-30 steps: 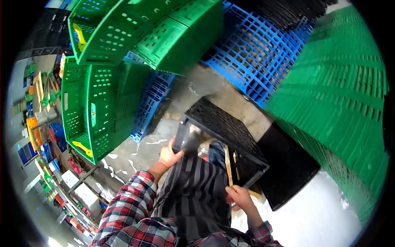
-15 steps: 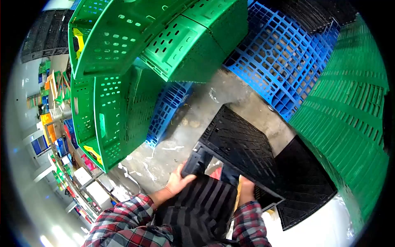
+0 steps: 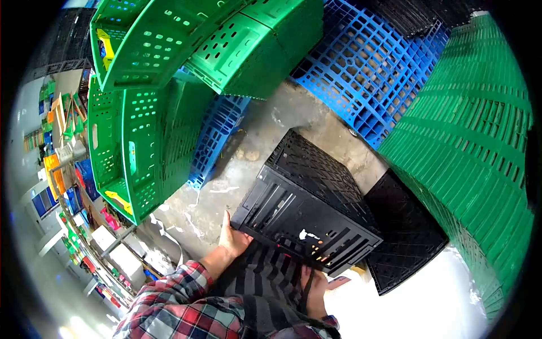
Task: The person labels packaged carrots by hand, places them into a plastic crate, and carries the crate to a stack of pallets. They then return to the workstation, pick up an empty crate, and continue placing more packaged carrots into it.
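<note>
A black slatted plastic crate (image 3: pixel 305 217) stands tilted in front of me, its slotted side facing me with a torn white scrap stuck on it. My left hand (image 3: pixel 233 240) is closed around the crate's lower left corner, thumb pointing up. At the crate's lower right edge, close against my dark striped apron (image 3: pixel 262 277), is my right hand (image 3: pixel 314 289) with its fingers curled. A thin, flat pinkish piece (image 3: pixel 339 282) shows beside it; I cannot tell what that hand holds. Another black crate panel (image 3: pixel 403 231) lies behind to the right.
Green crates (image 3: pixel 152 141) are stacked at the left, above a blue pallet (image 3: pixel 217 133). A larger blue pallet (image 3: pixel 372 73) lies ahead. Folded green crates (image 3: pixel 463 147) form a tall stack at the right. White scraps (image 3: pixel 192 223) litter the concrete floor (image 3: pixel 265 135). Shelving runs along the far left.
The crate's near side has turned up to face me, covering the opening seen before. My right hand has moved down and left; my left hand has shifted slightly left.
</note>
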{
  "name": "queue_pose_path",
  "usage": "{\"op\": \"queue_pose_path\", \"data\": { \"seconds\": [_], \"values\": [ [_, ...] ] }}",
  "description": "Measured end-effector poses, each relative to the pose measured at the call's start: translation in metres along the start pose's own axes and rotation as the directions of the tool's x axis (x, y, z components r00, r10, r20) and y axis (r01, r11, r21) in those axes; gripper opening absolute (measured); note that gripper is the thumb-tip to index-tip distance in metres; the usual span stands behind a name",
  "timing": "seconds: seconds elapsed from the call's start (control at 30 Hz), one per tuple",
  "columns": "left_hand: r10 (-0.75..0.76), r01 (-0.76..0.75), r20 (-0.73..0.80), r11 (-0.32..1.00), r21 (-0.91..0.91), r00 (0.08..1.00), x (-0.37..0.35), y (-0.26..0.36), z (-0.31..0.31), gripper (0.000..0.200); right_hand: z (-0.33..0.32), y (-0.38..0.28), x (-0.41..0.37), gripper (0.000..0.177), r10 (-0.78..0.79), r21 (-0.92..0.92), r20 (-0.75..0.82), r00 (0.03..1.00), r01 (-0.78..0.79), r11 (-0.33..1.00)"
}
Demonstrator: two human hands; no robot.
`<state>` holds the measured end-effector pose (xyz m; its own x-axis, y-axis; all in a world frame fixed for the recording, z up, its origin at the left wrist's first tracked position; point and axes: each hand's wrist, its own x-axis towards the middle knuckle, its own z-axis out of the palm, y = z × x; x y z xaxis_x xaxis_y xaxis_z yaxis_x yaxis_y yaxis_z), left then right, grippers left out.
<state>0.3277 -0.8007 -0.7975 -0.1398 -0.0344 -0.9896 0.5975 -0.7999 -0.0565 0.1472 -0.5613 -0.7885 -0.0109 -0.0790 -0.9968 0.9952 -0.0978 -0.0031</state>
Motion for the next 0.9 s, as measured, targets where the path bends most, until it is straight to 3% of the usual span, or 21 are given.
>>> {"op": "queue_pose_path", "data": {
  "seconds": [0.07, 0.23, 0.3, 0.33, 0.4, 0.43, 0.47, 0.57, 0.67, 0.7, 0.8, 0.83, 0.87, 0.9],
  "values": [
    [-0.028, 0.028, 0.064, 1.000, -0.010, 0.998, 0.005, 0.000, -0.004, 0.086, 0.002, -0.003, 0.007, 0.034, -0.041, 0.002, -0.040, 0.998, 0.041, 0.999],
    [0.020, -0.025, 0.052, 0.995, 0.097, 0.998, -0.001, -0.002, -0.005, 0.090, -0.035, 0.000, 0.035, 0.023, 0.007, -0.019, 0.026, 1.000, -0.006, 1.000],
    [0.008, -0.011, 0.052, 0.998, 0.065, 0.999, 0.001, -0.002, -0.006, 0.091, -0.072, 0.004, 0.068, 0.025, -0.078, -0.314, 0.086, 0.993, 0.101, 0.944],
    [-0.010, 0.008, 0.042, 0.999, 0.042, 0.999, -0.002, -0.003, -0.002, 0.093, -0.096, 0.011, 0.088, 0.026, -0.169, -0.534, 0.144, 0.975, 0.220, 0.816],
    [-0.055, 0.055, 0.012, 0.998, -0.005, 0.998, -0.010, -0.007, 0.004, 0.096, -0.100, 0.010, 0.083, 0.028, -0.143, -0.514, 0.102, 0.984, 0.175, 0.840],
    [-0.021, 0.021, 0.036, 1.000, -0.018, 0.999, -0.002, -0.010, -0.005, 0.102, -0.063, 0.000, 0.059, 0.030, -0.016, -0.255, 0.018, 1.000, 0.020, 0.967],
    [-0.007, 0.007, 0.000, 1.000, -0.008, 1.000, -0.006, -0.011, -0.003, 0.103, -0.026, -0.009, 0.036, 0.032, 0.128, 0.038, -0.026, 0.991, -0.127, 0.991],
    [0.035, -0.034, -0.050, 0.999, 0.021, 0.998, -0.013, -0.013, 0.000, 0.102, 0.018, -0.011, 0.000, 0.037, 0.015, -0.025, -0.045, 0.999, -0.016, 1.000],
    [0.036, -0.027, -0.138, 0.998, 0.063, 0.990, -0.012, -0.012, -0.001, 0.099, -0.001, 0.002, -0.005, 0.042, -0.015, 0.136, 0.038, 0.999, 0.009, 0.991],
    [0.056, -0.047, -0.082, 0.993, 0.111, 0.995, -0.008, -0.013, -0.006, 0.098, -0.013, 0.004, 0.005, 0.043, -0.044, 0.146, 0.122, 0.992, 0.026, 0.989],
    [0.051, -0.041, -0.173, 0.997, 0.061, 0.984, -0.006, -0.010, -0.005, 0.093, -0.004, 0.011, -0.006, 0.035, 0.009, 0.100, 0.021, 1.000, -0.011, 0.995],
    [0.031, -0.022, -0.109, 0.997, 0.077, 0.994, -0.007, -0.010, -0.010, 0.093, -0.014, 0.019, -0.001, 0.032, 0.059, 0.141, 0.048, 0.997, -0.066, 0.988],
    [0.011, -0.008, -0.033, 0.996, 0.090, 0.999, -0.007, -0.007, -0.015, 0.094, -0.017, 0.024, 0.001, 0.029, 0.101, 0.174, 0.086, 0.991, -0.115, 0.978],
    [-0.008, 0.003, 0.046, 0.995, 0.098, 0.999, -0.008, -0.007, -0.019, 0.094, -0.020, 0.041, -0.003, 0.026, -0.006, 0.099, 0.384, 0.923, -0.035, 0.994]
  ]
}}
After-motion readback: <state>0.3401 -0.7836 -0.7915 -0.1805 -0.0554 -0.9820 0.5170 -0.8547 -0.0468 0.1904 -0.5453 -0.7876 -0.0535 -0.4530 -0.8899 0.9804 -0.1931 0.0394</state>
